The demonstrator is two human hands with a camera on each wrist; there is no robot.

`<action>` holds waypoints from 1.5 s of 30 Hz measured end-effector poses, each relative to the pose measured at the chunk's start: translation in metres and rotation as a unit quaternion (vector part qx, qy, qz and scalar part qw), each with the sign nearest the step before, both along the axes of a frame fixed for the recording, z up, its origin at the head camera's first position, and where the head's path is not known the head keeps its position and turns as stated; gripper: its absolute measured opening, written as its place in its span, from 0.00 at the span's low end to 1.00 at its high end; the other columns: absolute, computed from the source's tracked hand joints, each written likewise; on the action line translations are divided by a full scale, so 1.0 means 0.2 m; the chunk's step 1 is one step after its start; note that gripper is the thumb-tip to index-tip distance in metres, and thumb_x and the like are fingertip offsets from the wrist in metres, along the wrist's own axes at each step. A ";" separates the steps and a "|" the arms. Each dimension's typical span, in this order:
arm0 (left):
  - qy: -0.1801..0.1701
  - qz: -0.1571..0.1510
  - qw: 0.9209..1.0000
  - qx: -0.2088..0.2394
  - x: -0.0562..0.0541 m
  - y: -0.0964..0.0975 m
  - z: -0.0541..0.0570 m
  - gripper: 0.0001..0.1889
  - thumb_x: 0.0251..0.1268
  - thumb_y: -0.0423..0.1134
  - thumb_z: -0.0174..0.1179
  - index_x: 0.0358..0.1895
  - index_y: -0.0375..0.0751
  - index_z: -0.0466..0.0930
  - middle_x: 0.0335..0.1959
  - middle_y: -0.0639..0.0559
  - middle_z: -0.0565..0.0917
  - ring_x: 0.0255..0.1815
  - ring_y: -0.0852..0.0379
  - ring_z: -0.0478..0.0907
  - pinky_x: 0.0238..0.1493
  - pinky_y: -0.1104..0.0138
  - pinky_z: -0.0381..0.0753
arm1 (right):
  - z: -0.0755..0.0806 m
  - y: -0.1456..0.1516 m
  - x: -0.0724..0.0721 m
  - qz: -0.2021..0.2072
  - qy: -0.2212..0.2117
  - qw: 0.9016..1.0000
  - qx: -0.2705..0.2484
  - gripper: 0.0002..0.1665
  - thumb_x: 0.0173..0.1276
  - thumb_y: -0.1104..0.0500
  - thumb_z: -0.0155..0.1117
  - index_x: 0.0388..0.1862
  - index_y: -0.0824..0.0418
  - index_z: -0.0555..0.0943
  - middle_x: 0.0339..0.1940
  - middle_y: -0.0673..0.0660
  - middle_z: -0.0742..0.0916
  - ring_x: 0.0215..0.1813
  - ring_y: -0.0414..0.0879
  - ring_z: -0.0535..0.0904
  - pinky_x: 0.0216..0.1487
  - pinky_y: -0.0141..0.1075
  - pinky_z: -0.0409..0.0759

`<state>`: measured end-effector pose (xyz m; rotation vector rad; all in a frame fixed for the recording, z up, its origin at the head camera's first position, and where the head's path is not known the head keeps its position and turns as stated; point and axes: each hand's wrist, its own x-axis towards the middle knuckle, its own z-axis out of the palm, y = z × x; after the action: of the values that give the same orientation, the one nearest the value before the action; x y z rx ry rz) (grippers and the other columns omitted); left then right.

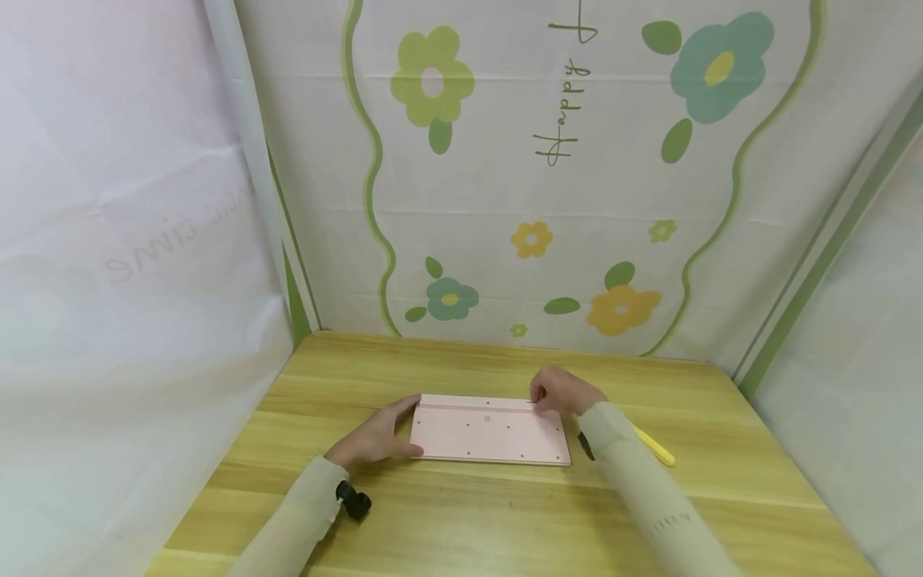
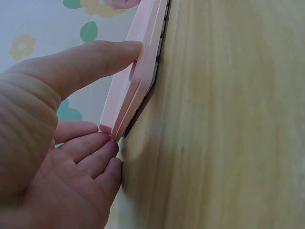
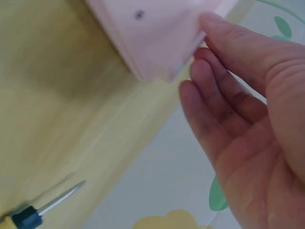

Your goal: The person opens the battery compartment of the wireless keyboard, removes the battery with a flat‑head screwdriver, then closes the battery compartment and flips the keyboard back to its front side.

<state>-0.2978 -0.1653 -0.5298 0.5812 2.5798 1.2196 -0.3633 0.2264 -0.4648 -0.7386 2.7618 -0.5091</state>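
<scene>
A pink keyboard [image 1: 490,437] lies face down on the table, with small dark screws or screw holes dotted over its back. Dark keys show along its underside in the left wrist view. My left hand [image 1: 375,435] holds the keyboard's left end, thumb at the near corner and fingertips at the far corner. At the far edge near the right corner, my right hand [image 1: 566,391] pinches the keyboard, its thumb [image 3: 224,28] on the back and fingers bent behind the edge. To the right lies a screwdriver [image 3: 28,217] with a yellow handle, partly hidden by the right sleeve in the head view.
The wood-grain table [image 1: 447,521] ends at a white curtain [image 1: 490,184] printed with flowers. More pale curtains hang on the left [image 1: 130,240] and right. A small black device [image 1: 353,501] sits on the left wrist.
</scene>
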 end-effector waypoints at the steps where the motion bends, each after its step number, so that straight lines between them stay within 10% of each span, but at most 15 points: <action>1: 0.000 -0.001 1.000 0.001 0.00 0.00 0.00 0.55 0.58 0.46 0.80 0.85 0.40 0.56 0.85 0.39 0.60 0.86 0.35 0.56 0.85 0.40 0.58 | 0.01 -0.01 -0.01 -0.004 -0.009 1.000 0.003 0.06 0.65 0.70 0.75 0.31 0.61 0.88 0.31 0.51 0.88 0.33 0.41 0.78 0.36 0.33 0.81; 17: -0.004 -0.008 1.000 -0.001 -0.03 0.03 0.01 0.55 0.59 0.49 0.79 0.85 0.42 0.55 0.86 0.40 0.59 0.87 0.37 0.54 0.86 0.41 0.57 | 0.08 -0.01 -0.13 -0.090 -0.114 0.989 0.022 0.09 0.54 0.69 0.83 0.28 0.62 0.89 0.26 0.51 0.89 0.28 0.41 0.76 0.31 0.32 0.80; 32: -0.017 -0.002 1.000 0.006 -0.01 0.00 0.02 0.55 0.59 0.47 0.80 0.85 0.42 0.55 0.86 0.40 0.58 0.87 0.36 0.53 0.86 0.40 0.55 | -0.02 0.10 -0.03 0.039 -0.011 0.996 -0.080 0.08 0.68 0.76 0.68 0.36 0.65 0.85 0.36 0.59 0.88 0.39 0.49 0.83 0.39 0.33 0.83; 45: -0.017 0.004 1.000 0.005 -0.01 -0.01 0.00 0.55 0.58 0.48 0.80 0.85 0.43 0.56 0.86 0.41 0.58 0.87 0.36 0.53 0.86 0.40 0.55 | -0.03 0.20 -0.07 -0.012 0.058 0.994 -0.096 0.11 0.70 0.78 0.62 0.45 0.70 0.88 0.43 0.64 0.91 0.45 0.54 0.87 0.48 0.43 0.89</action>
<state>-0.2989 -0.1672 -0.5301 0.5472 2.5518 1.2357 -0.3766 0.2658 -0.4717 -0.8013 2.8612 -0.7699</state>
